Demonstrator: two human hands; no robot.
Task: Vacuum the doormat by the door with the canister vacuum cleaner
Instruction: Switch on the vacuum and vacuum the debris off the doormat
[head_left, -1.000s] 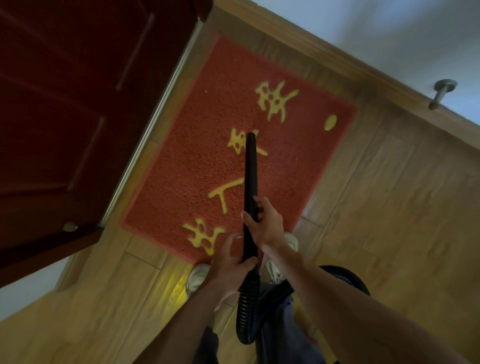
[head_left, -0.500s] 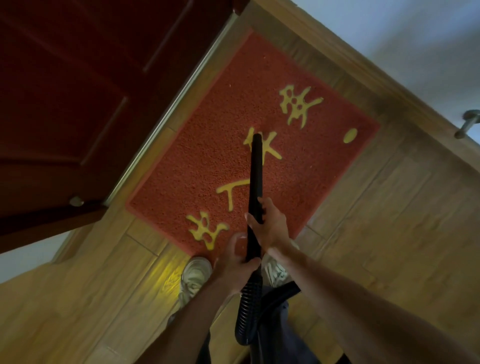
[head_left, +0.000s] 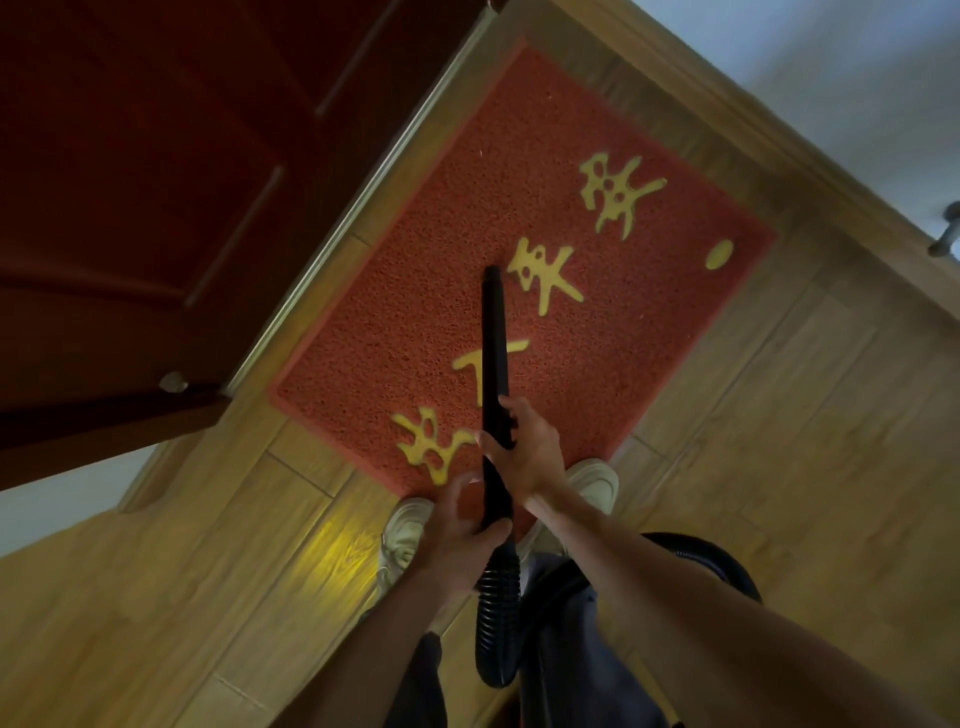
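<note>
Doormat (head_left: 415, 312): red with yellow characters, flat on wooden floor (head_left: 779, 467), just beside the dark red door (head_left: 130, 208) at left. Vacuum tube (head_left: 493, 338): black, tip on the mat's middle. Right hand (head_left: 524, 452): wrapped round the tube. Left hand (head_left: 457, 535): gripping its near end, above ribbed hose (head_left: 498, 613). Dark curved shape (head_left: 727, 566), near right: possibly the canister.

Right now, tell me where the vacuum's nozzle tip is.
In the head view, the nozzle tip is over the middle of the doormat, just left of a yellow character.
</note>
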